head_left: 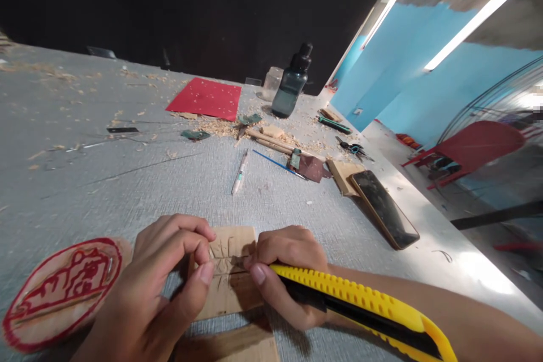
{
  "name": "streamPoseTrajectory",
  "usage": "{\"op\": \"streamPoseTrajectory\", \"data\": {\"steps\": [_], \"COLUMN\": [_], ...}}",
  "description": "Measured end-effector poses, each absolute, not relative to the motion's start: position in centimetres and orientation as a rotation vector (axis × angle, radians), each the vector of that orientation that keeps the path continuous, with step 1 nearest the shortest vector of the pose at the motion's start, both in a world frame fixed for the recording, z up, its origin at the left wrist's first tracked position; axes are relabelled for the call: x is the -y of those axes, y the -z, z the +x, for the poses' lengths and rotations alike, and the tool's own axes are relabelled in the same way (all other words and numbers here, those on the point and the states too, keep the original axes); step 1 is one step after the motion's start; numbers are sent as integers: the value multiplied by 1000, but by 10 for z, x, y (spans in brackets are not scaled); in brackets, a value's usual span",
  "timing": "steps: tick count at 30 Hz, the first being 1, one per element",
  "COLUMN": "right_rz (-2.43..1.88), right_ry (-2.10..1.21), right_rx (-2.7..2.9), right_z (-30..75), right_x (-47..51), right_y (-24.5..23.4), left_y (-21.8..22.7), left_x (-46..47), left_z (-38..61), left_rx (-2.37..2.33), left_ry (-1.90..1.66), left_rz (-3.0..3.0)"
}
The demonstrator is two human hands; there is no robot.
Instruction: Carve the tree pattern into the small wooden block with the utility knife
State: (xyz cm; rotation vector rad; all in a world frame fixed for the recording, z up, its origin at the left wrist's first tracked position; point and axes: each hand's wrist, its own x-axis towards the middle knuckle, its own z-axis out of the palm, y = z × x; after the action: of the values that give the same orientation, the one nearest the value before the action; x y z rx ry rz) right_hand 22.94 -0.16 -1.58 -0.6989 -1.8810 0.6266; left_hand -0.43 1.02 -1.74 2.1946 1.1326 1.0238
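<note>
A small pale wooden block [229, 300] with carved lines on its face lies in front of me. My right hand [288, 271] grips a yellow and black utility knife [360, 300] close to its front end, with the fingertips over the block's right side. The blade tip is hidden by my fingers. At the block's left side my left hand [165, 277] is closed, its thumb and bent fingers nearly together over the carved face. Whatever lies between those fingertips is too small to make out. Under the near edge shows another wooden piece [229, 345].
An oval wooden piece with red markings [63, 294] lies left. Beyond are a pen [240, 172], a blue stick [275, 163], a red sheet [206, 99], a dark bottle [292, 82] and wood shavings. A phone [386, 209] rests on the right near the table edge.
</note>
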Motion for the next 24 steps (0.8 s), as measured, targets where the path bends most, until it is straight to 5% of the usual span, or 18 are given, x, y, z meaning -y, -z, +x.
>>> {"op": "streamPoseTrajectory", "data": {"steps": [24], "right_rz": [-679], "right_ry": [-596], "right_rx": [1907], "right_z": [230], "right_x": [0], "right_y": [21], "left_y": [27], "left_x": [-14], "left_z": [0], "left_rx": [-1214], "left_ry": [-1121], "left_rz": [2103]}}
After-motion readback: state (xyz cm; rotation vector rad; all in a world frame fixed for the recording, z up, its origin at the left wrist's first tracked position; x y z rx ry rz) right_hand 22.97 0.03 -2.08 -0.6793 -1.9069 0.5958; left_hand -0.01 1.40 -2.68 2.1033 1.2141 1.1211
